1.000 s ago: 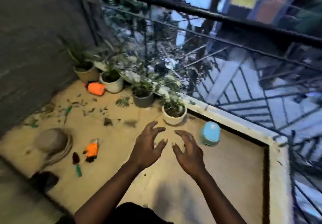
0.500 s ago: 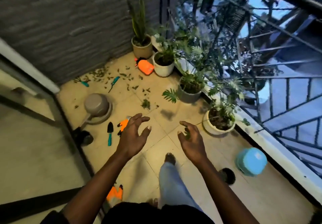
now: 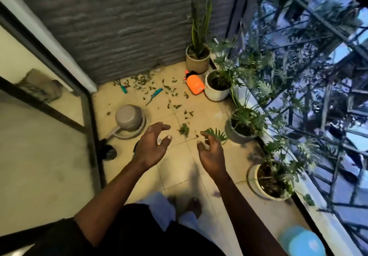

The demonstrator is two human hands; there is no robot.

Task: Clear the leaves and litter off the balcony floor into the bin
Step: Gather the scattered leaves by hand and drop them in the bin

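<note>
**Balcony cleanup, nothing scooped yet**

Holding the left hand and right hand out low, fingers loosely curled, both empty, probably lining up a scoop. Looking at small dry green leaves scattered over the beige tiled floor, thickest by the grey brick wall. Can't tell which container is the bin. Round potted plants down the right side.

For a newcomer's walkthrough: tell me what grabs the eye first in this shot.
The left hand and right hand hover empty, fingers spread, at centre over the tiled floor. Beyond them, scattered leaves litter the far corner by the grey wall, and a bright orange container lies beside the white pot.
</note>
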